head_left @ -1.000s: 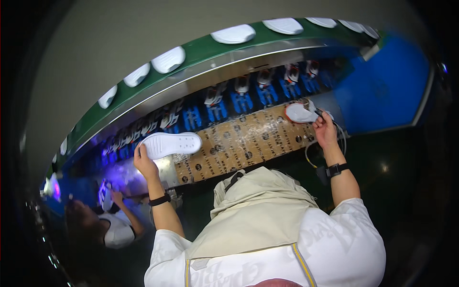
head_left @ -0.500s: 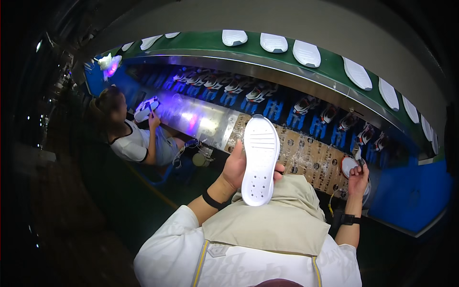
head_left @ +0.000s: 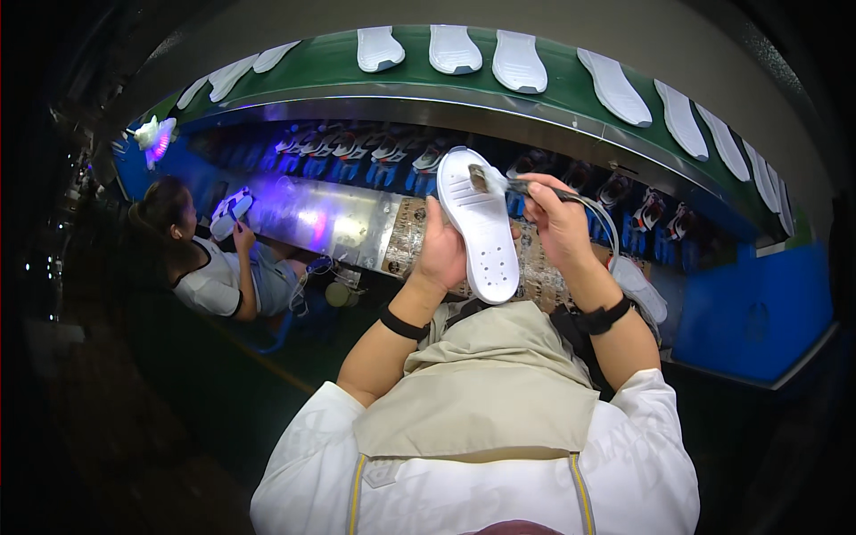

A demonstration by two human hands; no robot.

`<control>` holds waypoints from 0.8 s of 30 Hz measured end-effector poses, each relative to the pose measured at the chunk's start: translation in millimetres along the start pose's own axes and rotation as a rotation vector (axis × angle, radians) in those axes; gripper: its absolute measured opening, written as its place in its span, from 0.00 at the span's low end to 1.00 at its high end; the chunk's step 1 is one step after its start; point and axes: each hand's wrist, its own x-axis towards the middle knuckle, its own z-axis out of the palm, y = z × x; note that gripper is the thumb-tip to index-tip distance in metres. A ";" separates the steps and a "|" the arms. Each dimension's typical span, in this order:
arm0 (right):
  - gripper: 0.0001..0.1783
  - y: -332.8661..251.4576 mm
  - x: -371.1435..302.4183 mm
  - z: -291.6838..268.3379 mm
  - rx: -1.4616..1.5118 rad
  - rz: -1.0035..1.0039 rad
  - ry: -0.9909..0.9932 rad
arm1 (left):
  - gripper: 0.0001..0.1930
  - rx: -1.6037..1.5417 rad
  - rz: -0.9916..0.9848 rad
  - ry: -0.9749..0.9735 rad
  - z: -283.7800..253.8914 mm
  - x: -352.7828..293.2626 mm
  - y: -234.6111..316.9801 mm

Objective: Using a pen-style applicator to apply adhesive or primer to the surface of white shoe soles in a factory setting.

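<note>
My left hand [head_left: 442, 252] grips a white shoe sole [head_left: 489, 250] from its left edge, with fingertips showing past the far edge. The sole is tilted, its ridged end away from me and its end with small holes near my lap. In my right hand [head_left: 562, 225] is a brush [head_left: 492, 182] with a dark handle and a thin tube running back from it. The brush tip lies over the ridged end of the sole; whether it touches cannot be made out. Behind my right wrist, another white sole [head_left: 644, 292] is partly hidden.
Ahead runs a green shelf [head_left: 419, 82] bearing several white soles. Beneath it stand shoe uppers [head_left: 388, 150] on blue supports. A metal bench [head_left: 343, 225] with a brown-covered part lies in front. To the left a co-worker [head_left: 218, 267] holds a shoe; a blue panel [head_left: 758, 308] stands right.
My right hand has come from the far right to the sole, bringing the brush over its ridged end. The sole has been raised away from my lap and tilted, still in my left hand.
</note>
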 end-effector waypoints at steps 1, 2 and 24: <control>0.15 -0.2 3.1 6.2 0.004 -0.001 0.002 | 0.51 0.002 -0.004 0.001 1.0 2.0 -0.9; 0.14 -0.2 5.3 10.9 -0.072 -0.040 0.019 | 0.48 0.035 0.011 0.020 2.2 4.8 -3.4; 0.15 -51.1 2.0 18.9 -0.630 -0.245 -0.586 | 0.44 0.042 0.108 0.181 15.5 13.1 10.5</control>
